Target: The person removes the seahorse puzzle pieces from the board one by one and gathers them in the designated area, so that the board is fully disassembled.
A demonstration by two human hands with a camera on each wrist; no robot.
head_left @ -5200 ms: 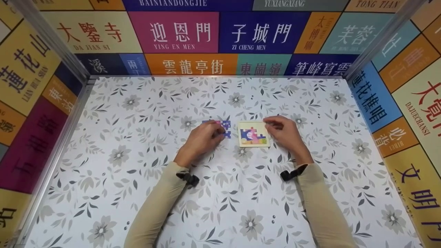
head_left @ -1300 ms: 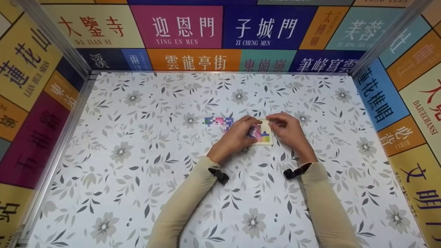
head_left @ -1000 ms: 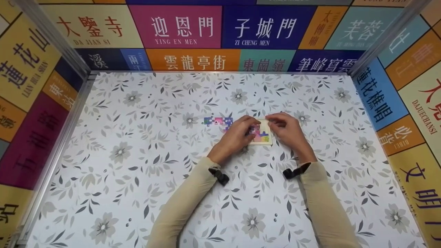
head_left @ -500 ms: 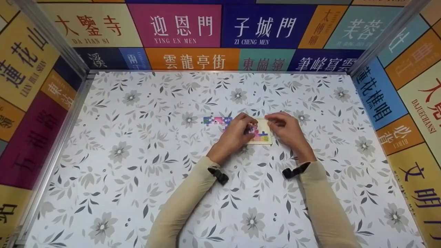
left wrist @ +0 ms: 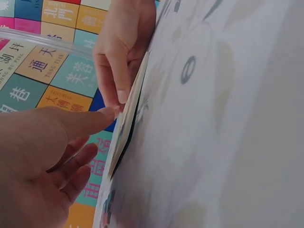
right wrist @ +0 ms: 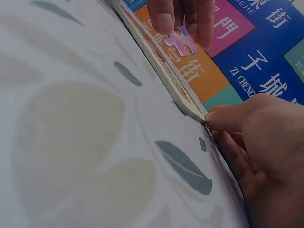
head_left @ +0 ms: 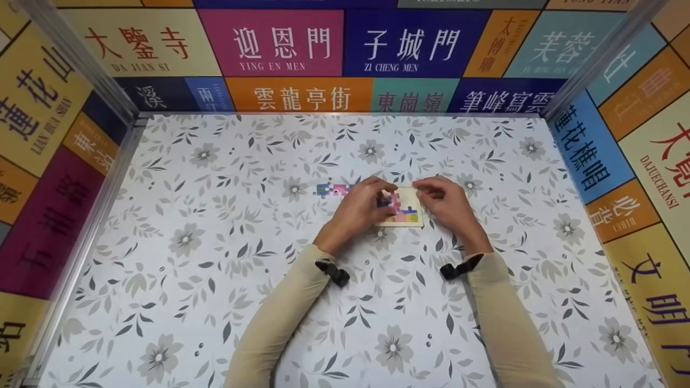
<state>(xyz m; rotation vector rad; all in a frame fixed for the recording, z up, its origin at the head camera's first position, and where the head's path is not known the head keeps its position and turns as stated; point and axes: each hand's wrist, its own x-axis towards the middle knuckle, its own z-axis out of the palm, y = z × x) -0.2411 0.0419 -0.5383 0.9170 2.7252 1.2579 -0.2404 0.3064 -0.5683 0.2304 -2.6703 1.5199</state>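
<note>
Head view high, facing fwd/down; wrist views v. close, share board [head_left: 408,198].

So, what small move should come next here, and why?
Probably lower the pink puzzle piece into the puzzle board: the left grip pinches it above the puzzle board, the right grip is at a corner, apparently steadying it, and bare cream space shows beside the laid pieces.

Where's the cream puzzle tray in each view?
Head: puzzle tray just right of centre.
Left wrist: puzzle tray left of centre, edge-on.
Right wrist: puzzle tray upper middle, edge-on.
Shared landmark: right hand at its corner; head right of centre, left wrist top, right wrist lower right.
</note>
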